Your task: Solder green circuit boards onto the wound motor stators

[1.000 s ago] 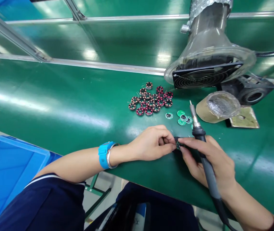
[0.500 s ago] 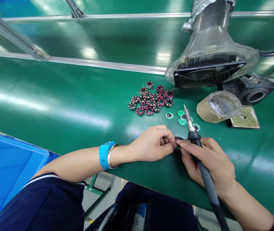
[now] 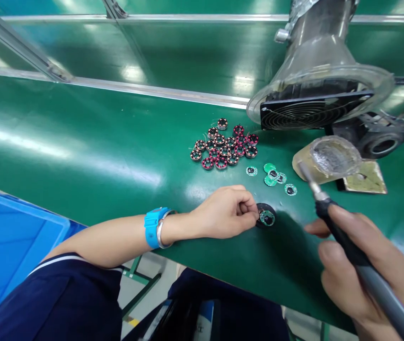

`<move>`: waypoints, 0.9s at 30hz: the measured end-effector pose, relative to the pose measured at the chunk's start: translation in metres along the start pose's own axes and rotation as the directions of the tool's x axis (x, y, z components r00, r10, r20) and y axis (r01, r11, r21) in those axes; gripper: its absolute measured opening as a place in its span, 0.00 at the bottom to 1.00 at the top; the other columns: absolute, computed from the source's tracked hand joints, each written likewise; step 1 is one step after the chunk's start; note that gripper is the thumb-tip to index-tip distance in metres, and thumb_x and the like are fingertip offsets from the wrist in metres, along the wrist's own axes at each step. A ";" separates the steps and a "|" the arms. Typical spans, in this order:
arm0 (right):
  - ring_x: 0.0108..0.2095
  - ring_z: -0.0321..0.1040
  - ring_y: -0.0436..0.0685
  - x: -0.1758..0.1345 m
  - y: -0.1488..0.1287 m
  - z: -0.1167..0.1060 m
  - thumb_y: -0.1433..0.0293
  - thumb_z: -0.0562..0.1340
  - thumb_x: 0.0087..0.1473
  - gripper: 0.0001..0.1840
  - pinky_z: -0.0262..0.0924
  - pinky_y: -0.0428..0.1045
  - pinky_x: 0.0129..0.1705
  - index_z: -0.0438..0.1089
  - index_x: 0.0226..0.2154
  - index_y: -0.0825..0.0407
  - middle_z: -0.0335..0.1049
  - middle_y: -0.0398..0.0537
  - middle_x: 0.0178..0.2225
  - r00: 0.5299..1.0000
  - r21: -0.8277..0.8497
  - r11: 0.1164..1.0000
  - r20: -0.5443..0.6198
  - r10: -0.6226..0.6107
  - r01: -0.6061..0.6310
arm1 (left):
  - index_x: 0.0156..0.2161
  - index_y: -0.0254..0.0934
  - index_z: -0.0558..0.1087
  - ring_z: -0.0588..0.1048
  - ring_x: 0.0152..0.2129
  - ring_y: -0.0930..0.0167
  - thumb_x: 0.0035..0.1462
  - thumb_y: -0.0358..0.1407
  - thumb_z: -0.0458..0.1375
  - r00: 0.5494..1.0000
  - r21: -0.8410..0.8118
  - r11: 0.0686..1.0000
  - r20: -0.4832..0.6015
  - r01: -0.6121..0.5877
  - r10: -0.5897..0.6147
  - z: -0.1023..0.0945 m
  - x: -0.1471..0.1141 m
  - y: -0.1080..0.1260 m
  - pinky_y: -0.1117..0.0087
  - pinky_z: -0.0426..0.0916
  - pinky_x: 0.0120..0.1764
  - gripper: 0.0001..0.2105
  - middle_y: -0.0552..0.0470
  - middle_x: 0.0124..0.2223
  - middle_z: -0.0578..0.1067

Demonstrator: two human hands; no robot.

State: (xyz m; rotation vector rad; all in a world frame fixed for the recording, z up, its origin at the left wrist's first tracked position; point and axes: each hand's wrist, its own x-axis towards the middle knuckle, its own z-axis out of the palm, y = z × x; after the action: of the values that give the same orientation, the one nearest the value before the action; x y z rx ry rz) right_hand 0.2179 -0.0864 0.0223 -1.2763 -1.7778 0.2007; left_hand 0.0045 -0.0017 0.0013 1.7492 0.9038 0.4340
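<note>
A small round green circuit board [image 3: 267, 218] lies in a black round base [image 3: 266, 206] near the table's front edge. My left hand [image 3: 228, 213] is closed in a pinch at the left edge of this board, and its fingertips cover that side. In my right hand [image 3: 361, 265], raised to the right and apart from the board, is a soldering iron [image 3: 351, 246]. The iron's tip points up and left, in front of the tan cup. Several loose round circuit boards [image 3: 290, 189] lie beyond the base. Behind them are several wound copper coils [image 3: 224, 151] in a cluster.
A tan cup [image 3: 301, 163] stands at the right, with a sponge tray [image 3: 367, 177] and a dark iron stand [image 3: 382, 137] behind. Above hangs a fume hood with a fan [image 3: 315, 111]. A blue bin [image 3: 17, 255] is at lower left.
My right hand has moved right with the soldering iron, away from the board, which now shows. My left hand stays where it was, still pinching.
</note>
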 end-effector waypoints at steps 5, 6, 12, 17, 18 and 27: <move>0.28 0.68 0.53 0.010 -0.016 -0.016 0.75 0.60 0.55 0.16 0.60 0.51 0.26 0.73 0.46 0.47 0.71 0.46 0.30 0.992 0.061 0.998 0.127 0.017 -0.025 | 0.30 0.34 0.74 0.69 0.25 0.78 0.51 0.28 0.59 1.000 0.012 1.000 0.007 0.014 -0.014 -0.001 0.001 0.002 0.76 0.65 0.29 0.02 0.56 0.29 0.70; 0.27 0.68 0.53 0.010 -0.017 -0.016 0.74 0.60 0.54 0.13 0.59 0.50 0.24 0.73 0.43 0.48 0.70 0.45 0.28 0.993 0.067 0.997 0.107 0.040 -0.047 | 0.30 0.34 0.75 0.69 0.25 0.77 0.51 0.29 0.59 1.000 0.015 1.000 0.005 0.017 -0.017 -0.001 0.001 0.002 0.76 0.65 0.29 0.02 0.55 0.29 0.70; 0.25 0.70 0.54 0.008 -0.020 -0.011 0.73 0.61 0.53 0.07 0.60 0.50 0.24 0.72 0.36 0.48 0.72 0.46 0.28 0.990 0.041 0.996 0.116 0.080 -0.085 | 0.30 0.34 0.75 0.69 0.25 0.77 0.51 0.29 0.59 1.000 0.035 0.999 0.002 0.013 -0.013 0.000 0.001 0.000 0.76 0.65 0.29 0.02 0.55 0.29 0.71; 0.26 0.69 0.55 0.010 -0.022 -0.011 0.73 0.61 0.53 0.06 0.61 0.51 0.24 0.72 0.35 0.48 0.71 0.46 0.27 0.990 0.049 0.995 0.111 0.085 -0.091 | 0.30 0.34 0.75 0.69 0.25 0.77 0.51 0.29 0.59 1.000 0.046 0.999 -0.005 0.002 -0.002 0.000 0.001 -0.001 0.75 0.65 0.29 0.02 0.55 0.28 0.71; 0.26 0.69 0.55 0.011 -0.023 -0.011 0.73 0.61 0.53 0.06 0.61 0.51 0.24 0.72 0.35 0.48 0.71 0.45 0.27 0.991 0.055 0.994 0.107 0.084 -0.091 | 0.29 0.34 0.75 0.69 0.25 0.77 0.51 0.29 0.59 1.000 0.047 0.999 -0.009 0.005 -0.004 0.000 0.002 0.000 0.75 0.65 0.29 0.02 0.55 0.28 0.70; 0.25 0.69 0.55 0.013 -0.023 -0.010 0.74 0.61 0.54 0.07 0.59 0.51 0.22 0.72 0.35 0.47 0.71 0.46 0.26 0.990 0.039 0.998 0.128 0.053 -0.059 | 0.29 0.35 0.75 0.69 0.24 0.77 0.50 0.28 0.59 1.000 0.055 0.998 -0.014 -0.003 0.004 0.000 0.001 0.000 0.75 0.65 0.29 0.02 0.56 0.28 0.70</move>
State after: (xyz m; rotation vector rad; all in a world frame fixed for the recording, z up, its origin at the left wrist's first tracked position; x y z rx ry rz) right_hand 0.2090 -0.0897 0.0496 -1.3086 -1.8360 0.3565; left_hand 0.0052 -0.0010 0.0013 1.8002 0.9303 0.4277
